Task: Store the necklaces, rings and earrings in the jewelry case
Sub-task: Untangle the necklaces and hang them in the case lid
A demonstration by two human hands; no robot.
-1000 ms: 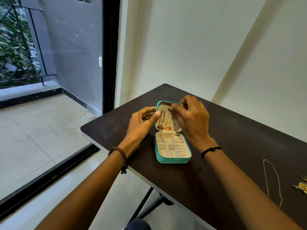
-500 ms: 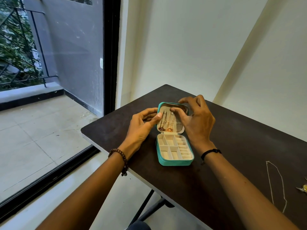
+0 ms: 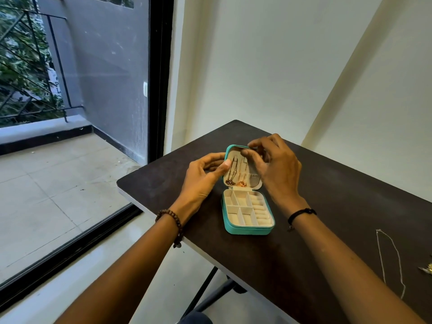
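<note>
One limp, tangle-prone necklace (image 3: 242, 183) is pinched near its top by the right hand (image 3: 278, 167) — mid-frame lid (image 3: 254, 182) gripped by the left hand (image 3: 201, 176)

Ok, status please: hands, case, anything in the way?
Left hand grips case lid. Right hand pinches a necklace at lid top. Nothing blocking; one chain loose on table.
</note>
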